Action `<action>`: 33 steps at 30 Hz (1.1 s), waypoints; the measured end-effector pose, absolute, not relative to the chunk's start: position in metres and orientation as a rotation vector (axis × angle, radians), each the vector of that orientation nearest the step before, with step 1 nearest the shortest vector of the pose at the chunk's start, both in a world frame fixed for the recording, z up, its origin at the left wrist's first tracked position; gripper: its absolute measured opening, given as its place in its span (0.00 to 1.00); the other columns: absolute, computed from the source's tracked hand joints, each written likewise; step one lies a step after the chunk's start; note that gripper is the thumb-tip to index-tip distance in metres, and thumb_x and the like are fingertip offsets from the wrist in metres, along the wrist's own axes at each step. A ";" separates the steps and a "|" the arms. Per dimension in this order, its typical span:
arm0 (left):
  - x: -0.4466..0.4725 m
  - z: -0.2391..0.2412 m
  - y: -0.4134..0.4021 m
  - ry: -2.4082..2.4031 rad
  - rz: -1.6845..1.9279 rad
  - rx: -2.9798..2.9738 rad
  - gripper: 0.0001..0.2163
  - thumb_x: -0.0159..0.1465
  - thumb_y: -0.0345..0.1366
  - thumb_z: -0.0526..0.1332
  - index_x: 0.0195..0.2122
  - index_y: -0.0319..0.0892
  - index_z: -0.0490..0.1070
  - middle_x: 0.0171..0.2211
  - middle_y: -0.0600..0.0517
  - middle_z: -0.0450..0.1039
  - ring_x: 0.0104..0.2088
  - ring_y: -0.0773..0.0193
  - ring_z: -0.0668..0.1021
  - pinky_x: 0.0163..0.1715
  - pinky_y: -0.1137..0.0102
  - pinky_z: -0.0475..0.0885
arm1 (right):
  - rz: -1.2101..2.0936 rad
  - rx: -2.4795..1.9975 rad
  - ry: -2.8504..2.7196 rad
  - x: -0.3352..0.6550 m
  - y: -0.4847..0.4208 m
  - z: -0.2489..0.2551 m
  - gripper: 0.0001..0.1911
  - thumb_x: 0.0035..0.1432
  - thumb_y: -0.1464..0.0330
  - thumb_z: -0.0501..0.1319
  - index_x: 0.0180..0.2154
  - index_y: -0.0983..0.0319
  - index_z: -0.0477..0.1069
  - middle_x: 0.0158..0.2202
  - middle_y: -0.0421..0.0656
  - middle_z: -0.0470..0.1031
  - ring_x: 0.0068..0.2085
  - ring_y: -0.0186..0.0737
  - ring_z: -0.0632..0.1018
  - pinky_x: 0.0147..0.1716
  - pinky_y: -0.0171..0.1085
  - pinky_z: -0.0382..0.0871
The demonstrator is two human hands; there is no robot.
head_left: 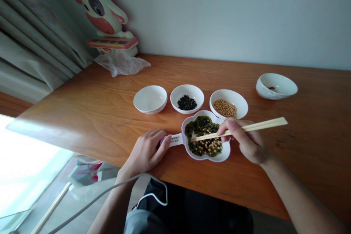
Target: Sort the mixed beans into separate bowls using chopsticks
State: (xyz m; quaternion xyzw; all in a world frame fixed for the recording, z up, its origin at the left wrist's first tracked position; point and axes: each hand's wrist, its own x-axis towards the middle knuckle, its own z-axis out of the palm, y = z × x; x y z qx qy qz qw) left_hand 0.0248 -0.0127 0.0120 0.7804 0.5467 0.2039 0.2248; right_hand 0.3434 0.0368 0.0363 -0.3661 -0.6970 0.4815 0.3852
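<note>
In the flower dish [225, 153], at the table's [82, 117] near edge: mixed beans [204, 137] — green, dark and yellow. Across the dish, chopsticks [246, 128], tips down among the beans, clasped in the right hand [248, 142], fingers closed round the pair. On the dish's handle [176, 140], the left hand [145, 152], thumb and fingers wrapped over it.

Just behind the dish, three white bowls in a row: empty bowl [150, 99] at left, black-bean bowl [197, 98] in the middle, yellow-bean bowl [241, 104] at right, close against the dish's rim. Well apart at far right, a fourth bowl [285, 86] with a small reddish bit inside. At the back left, a cow toy [104, 11] above a crumpled plastic bag [122, 64] — curtain [33, 36] just beside.
</note>
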 end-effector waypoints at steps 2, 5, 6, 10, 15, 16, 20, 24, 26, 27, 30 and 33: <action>0.025 0.012 -0.013 1.511 0.565 2.155 0.15 0.78 0.40 0.50 0.32 0.44 0.62 0.31 0.52 0.69 0.32 0.61 0.71 0.35 0.66 0.62 | 1.181 -0.912 -1.866 0.345 0.037 0.038 0.21 0.75 0.59 0.52 0.34 0.58 0.77 0.28 0.41 0.76 0.30 0.37 0.76 0.30 0.37 0.69; 0.025 0.012 -0.012 1.515 0.563 2.161 0.15 0.78 0.40 0.50 0.32 0.44 0.62 0.31 0.52 0.69 0.32 0.61 0.71 0.34 0.66 0.62 | 1.114 -0.907 -1.964 0.347 0.038 0.040 0.22 0.74 0.59 0.54 0.30 0.59 0.77 0.28 0.42 0.77 0.30 0.39 0.77 0.31 0.38 0.69; 0.025 0.012 -0.012 1.514 0.562 2.162 0.15 0.77 0.40 0.50 0.32 0.44 0.62 0.31 0.52 0.69 0.31 0.61 0.71 0.34 0.66 0.62 | 1.114 -0.916 -1.964 0.348 0.038 0.040 0.22 0.74 0.59 0.54 0.30 0.59 0.77 0.28 0.43 0.78 0.30 0.39 0.78 0.31 0.39 0.70; 0.025 0.012 -0.012 1.520 0.568 2.163 0.15 0.77 0.40 0.50 0.32 0.44 0.62 0.31 0.52 0.69 0.31 0.61 0.71 0.34 0.66 0.62 | 1.208 -0.972 -1.884 0.350 0.039 0.038 0.23 0.74 0.57 0.52 0.35 0.58 0.81 0.32 0.44 0.83 0.33 0.42 0.82 0.34 0.40 0.73; 0.025 0.012 -0.013 1.526 0.578 2.171 0.14 0.77 0.39 0.51 0.32 0.44 0.62 0.30 0.51 0.70 0.31 0.61 0.71 0.34 0.66 0.63 | 1.216 -0.958 -1.948 0.350 0.040 0.037 0.24 0.73 0.55 0.53 0.33 0.58 0.81 0.30 0.44 0.81 0.31 0.41 0.80 0.31 0.39 0.71; 0.025 0.012 -0.013 1.528 0.578 2.172 0.14 0.77 0.39 0.51 0.31 0.44 0.62 0.30 0.51 0.70 0.31 0.61 0.71 0.34 0.66 0.63 | 1.236 -0.949 -1.936 0.350 0.040 0.037 0.25 0.74 0.55 0.52 0.32 0.58 0.81 0.30 0.44 0.81 0.31 0.41 0.80 0.31 0.39 0.71; 0.025 0.012 -0.012 1.526 0.571 2.174 0.15 0.77 0.39 0.50 0.31 0.44 0.62 0.30 0.52 0.69 0.31 0.61 0.71 0.34 0.67 0.62 | 1.344 -0.925 -1.790 0.351 0.041 0.038 0.31 0.75 0.52 0.45 0.31 0.57 0.80 0.28 0.44 0.78 0.31 0.41 0.78 0.33 0.41 0.70; 0.025 0.012 -0.012 1.518 0.563 2.176 0.15 0.77 0.40 0.50 0.32 0.44 0.62 0.30 0.52 0.69 0.31 0.61 0.71 0.33 0.66 0.62 | 1.305 -0.935 -1.734 0.359 0.044 0.038 0.38 0.73 0.46 0.38 0.28 0.56 0.77 0.26 0.45 0.74 0.30 0.43 0.74 0.33 0.42 0.66; 0.025 0.012 -0.012 1.517 0.565 2.172 0.15 0.77 0.41 0.49 0.32 0.44 0.62 0.30 0.51 0.70 0.31 0.60 0.71 0.33 0.66 0.62 | 1.306 -0.946 -1.722 0.362 0.046 0.036 0.41 0.71 0.43 0.35 0.28 0.56 0.77 0.27 0.46 0.73 0.31 0.45 0.74 0.33 0.43 0.66; 0.025 0.012 -0.013 1.519 0.566 2.169 0.16 0.77 0.41 0.49 0.32 0.44 0.62 0.30 0.51 0.70 0.31 0.60 0.71 0.33 0.66 0.62 | 1.310 -0.943 -1.724 0.364 0.047 0.036 0.42 0.70 0.42 0.34 0.28 0.56 0.77 0.27 0.46 0.74 0.31 0.45 0.74 0.33 0.43 0.66; 0.025 0.011 -0.013 1.523 0.560 2.161 0.16 0.78 0.41 0.49 0.32 0.44 0.62 0.30 0.51 0.69 0.31 0.60 0.71 0.34 0.66 0.62 | 1.311 -0.927 -1.752 0.366 0.049 0.032 0.43 0.68 0.40 0.32 0.29 0.57 0.76 0.28 0.46 0.74 0.31 0.46 0.74 0.34 0.44 0.66; 0.025 0.011 -0.013 1.514 0.563 2.157 0.15 0.78 0.41 0.49 0.32 0.44 0.62 0.31 0.52 0.69 0.31 0.61 0.71 0.34 0.66 0.62 | 1.299 -0.934 -1.781 0.366 0.049 0.029 0.43 0.68 0.40 0.32 0.29 0.57 0.75 0.27 0.45 0.73 0.31 0.45 0.74 0.33 0.44 0.65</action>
